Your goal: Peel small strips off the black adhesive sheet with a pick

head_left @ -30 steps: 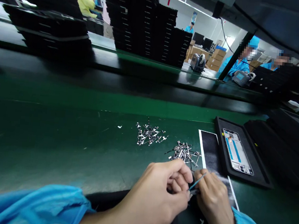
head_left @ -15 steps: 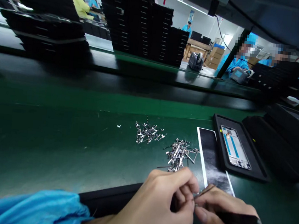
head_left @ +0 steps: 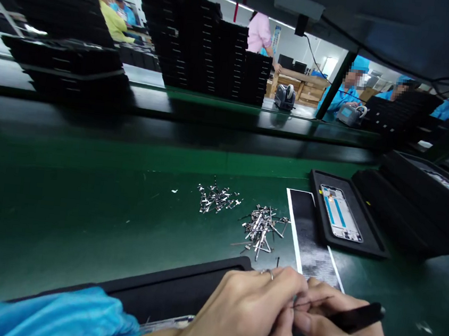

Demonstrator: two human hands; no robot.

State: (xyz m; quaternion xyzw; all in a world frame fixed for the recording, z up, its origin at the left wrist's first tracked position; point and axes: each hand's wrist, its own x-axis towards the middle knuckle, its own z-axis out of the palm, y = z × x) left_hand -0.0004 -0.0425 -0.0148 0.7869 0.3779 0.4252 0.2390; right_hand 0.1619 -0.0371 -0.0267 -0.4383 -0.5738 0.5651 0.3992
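Head view: At a green conveyor bench (head_left: 63, 210), a person in blue sleeves brings both hands together low in the frame. The left hand (head_left: 248, 320) is curled, thumb and forefinger pressed together on a tiny part too small to make out, directly above the black tray (head_left: 179, 291) at the near edge. The right hand (head_left: 335, 334) grips black tweezers (head_left: 353, 316) like a pen, their fine tips meeting the left fingertips.

Just beyond the hands lies a heap of small metal clips (head_left: 261, 228), with a second, smaller heap (head_left: 215, 199) to its left (both loose on the belt). A black-and-white strip (head_left: 309, 236) runs beside them, and a tray holding a phone frame (head_left: 340, 213) sits further right. Stacks of black trays (head_left: 216, 49) line the far shelf, where other workers in blue sit.

Done well, the step seems to call for a steady left-hand pinch and light tweezer pressure, so the piece neither springs away nor bends.
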